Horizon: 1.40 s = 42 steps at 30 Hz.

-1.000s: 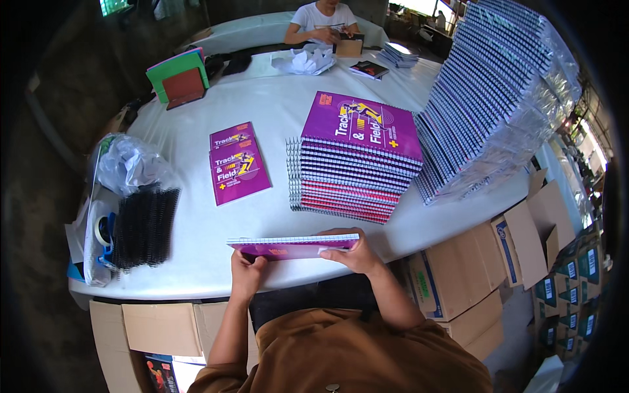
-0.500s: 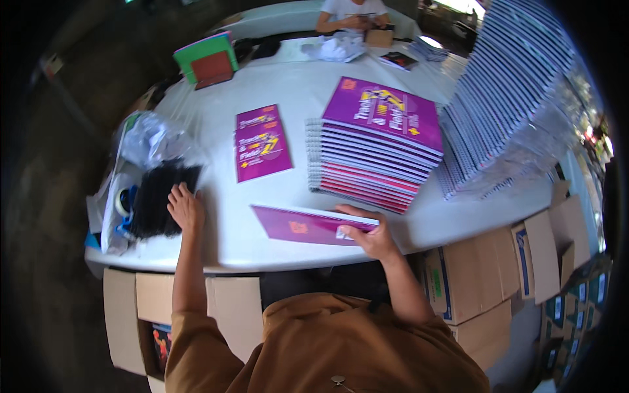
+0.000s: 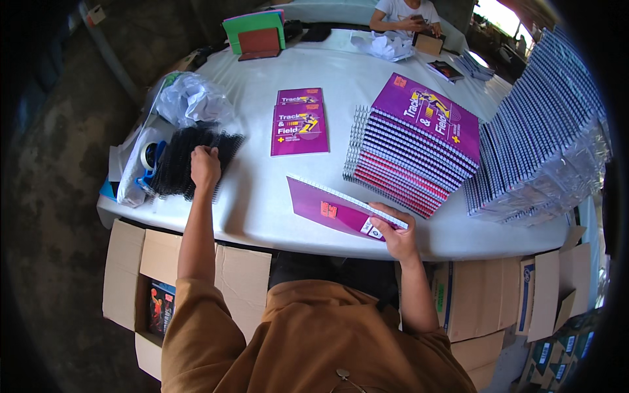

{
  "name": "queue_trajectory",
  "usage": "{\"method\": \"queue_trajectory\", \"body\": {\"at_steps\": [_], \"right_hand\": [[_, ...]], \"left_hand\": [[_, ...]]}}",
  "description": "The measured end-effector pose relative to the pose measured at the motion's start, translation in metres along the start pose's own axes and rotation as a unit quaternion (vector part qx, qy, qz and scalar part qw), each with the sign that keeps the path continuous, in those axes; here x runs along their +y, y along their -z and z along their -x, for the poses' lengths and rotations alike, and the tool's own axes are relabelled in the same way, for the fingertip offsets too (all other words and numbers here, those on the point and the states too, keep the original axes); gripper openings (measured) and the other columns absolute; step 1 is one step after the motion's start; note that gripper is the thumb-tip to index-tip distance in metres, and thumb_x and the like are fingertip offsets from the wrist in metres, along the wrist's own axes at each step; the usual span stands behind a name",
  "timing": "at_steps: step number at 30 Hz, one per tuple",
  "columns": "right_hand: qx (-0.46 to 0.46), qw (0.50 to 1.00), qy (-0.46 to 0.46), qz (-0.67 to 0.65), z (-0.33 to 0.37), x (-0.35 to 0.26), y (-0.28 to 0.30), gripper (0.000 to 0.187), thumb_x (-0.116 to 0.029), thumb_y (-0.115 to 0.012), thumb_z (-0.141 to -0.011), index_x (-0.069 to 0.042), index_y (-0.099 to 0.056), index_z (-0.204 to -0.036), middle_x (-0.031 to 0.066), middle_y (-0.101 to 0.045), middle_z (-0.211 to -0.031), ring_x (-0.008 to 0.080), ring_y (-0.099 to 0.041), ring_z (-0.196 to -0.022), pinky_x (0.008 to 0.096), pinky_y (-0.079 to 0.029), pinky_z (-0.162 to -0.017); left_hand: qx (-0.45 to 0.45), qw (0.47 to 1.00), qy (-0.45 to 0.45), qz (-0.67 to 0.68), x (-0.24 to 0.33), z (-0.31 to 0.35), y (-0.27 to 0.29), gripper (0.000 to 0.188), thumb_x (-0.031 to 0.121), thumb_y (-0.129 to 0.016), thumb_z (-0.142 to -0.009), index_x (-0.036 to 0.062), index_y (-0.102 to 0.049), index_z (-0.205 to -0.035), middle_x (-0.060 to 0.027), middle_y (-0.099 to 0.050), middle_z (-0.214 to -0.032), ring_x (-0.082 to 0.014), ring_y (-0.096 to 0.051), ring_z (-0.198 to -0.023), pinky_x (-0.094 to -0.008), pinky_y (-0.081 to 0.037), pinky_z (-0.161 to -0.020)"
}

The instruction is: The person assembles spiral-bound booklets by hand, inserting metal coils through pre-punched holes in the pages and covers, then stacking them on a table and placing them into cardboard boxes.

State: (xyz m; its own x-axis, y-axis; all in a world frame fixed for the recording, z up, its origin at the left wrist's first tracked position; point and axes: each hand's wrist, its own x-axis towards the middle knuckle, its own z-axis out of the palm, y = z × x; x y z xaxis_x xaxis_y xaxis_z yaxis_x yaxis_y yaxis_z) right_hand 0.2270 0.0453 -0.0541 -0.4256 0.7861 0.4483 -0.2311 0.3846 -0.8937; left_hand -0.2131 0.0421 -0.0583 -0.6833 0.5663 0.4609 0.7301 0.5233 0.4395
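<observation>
My right hand (image 3: pixel 399 236) grips a thin purple book (image 3: pixel 334 208) by its right end, thumb in front and fingers behind. The book is tilted, its pale upper edge lined with small marks like punched holes. On the left, my left hand (image 3: pixel 206 166) is closed in a pinch over a pile of black spiral binding coils (image 3: pixel 178 167); what is between its fingertips is hidden. Two purple booklets (image 3: pixel 300 131) lie overlapping mid-table. To their right stands a tall stack of purple spiral-bound books (image 3: pixel 419 137).
A taller stack of coil-bound books (image 3: pixel 537 144) rises at the right. Crumpled plastic (image 3: pixel 194 98) and a blue tape dispenser (image 3: pixel 148 164) lie left. Open cardboard boxes (image 3: pixel 481 295) stand below the table edge. Across the table (image 3: pixel 255 216) sits another person (image 3: pixel 406 16).
My left hand has gone from lying spread on the coils to a closed pinch over them. My right hand still holds the book. The whole view has shifted, placing the table's things farther right.
</observation>
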Motion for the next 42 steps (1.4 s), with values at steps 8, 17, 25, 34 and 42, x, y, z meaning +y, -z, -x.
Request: {"method": "queue_trajectory", "body": {"at_steps": [8,17,25,34,42], "right_hand": [[0.043,0.998,-0.04,0.03,-0.001,-0.004,-0.003,0.026,-0.002,-0.062,-0.083,0.003,-0.062,-0.108,0.0067,-0.066,-0.098,0.0068,-0.057,-0.084,0.0214,-0.046,-0.077],[0.037,0.998,-0.032,0.033,-0.006,-0.004,-0.005,0.025,-0.003,-0.064,-0.082,0.002,-0.063,-0.107,0.006,-0.067,-0.095,0.0071,-0.058,-0.083,0.0215,-0.046,-0.077],[0.039,0.998,-0.039,0.024,-0.005,-0.003,-0.004,0.026,-0.004,-0.065,-0.082,0.002,-0.063,-0.107,0.0064,-0.067,-0.096,0.0075,-0.058,-0.084,0.0222,-0.047,-0.078],[-0.02,0.999,0.003,0.04,-0.008,-0.003,0.001,0.025,-0.002,-0.064,-0.082,0.001,-0.064,-0.107,0.0089,-0.067,-0.098,0.0088,-0.06,-0.083,0.022,-0.047,-0.078],[-0.027,0.998,-0.044,0.029,-0.003,-0.002,0.004,0.024,-0.005,-0.065,-0.082,0.003,-0.064,-0.105,0.0078,-0.068,-0.093,0.0084,-0.06,-0.08,0.0222,-0.048,-0.075]], "left_hand": [[-0.295,0.84,-0.101,0.444,0.075,0.046,0.068,0.023,0.019,-0.044,-0.09,0.0009,-0.051,-0.103,0.0,-0.044,-0.069,-0.0077,-0.034,-0.056,-0.0212,-0.032,-0.053],[-0.355,0.84,-0.195,0.362,0.104,0.093,0.077,0.044,0.042,-0.044,-0.095,0.0014,-0.056,-0.082,-0.0068,-0.048,-0.066,-0.0104,-0.042,-0.065,-0.0267,-0.039,-0.062],[-0.4,0.809,-0.141,0.408,0.113,0.097,0.082,0.038,0.037,-0.042,-0.097,0.0047,-0.049,-0.077,0.0036,-0.038,-0.067,-0.0056,-0.03,-0.061,-0.0201,-0.029,-0.055],[-0.531,0.731,0.044,0.426,0.116,0.074,0.094,0.038,0.038,-0.046,-0.095,0.0062,-0.053,-0.076,0.0031,-0.041,-0.063,-0.0048,-0.032,-0.053,-0.0189,-0.028,-0.048],[-0.346,0.827,-0.289,0.335,0.127,0.076,0.115,0.017,0.016,-0.065,-0.083,0.0042,-0.058,-0.093,-0.0009,-0.059,-0.08,-0.0163,-0.055,-0.083,-0.0296,-0.042,-0.076]]}}
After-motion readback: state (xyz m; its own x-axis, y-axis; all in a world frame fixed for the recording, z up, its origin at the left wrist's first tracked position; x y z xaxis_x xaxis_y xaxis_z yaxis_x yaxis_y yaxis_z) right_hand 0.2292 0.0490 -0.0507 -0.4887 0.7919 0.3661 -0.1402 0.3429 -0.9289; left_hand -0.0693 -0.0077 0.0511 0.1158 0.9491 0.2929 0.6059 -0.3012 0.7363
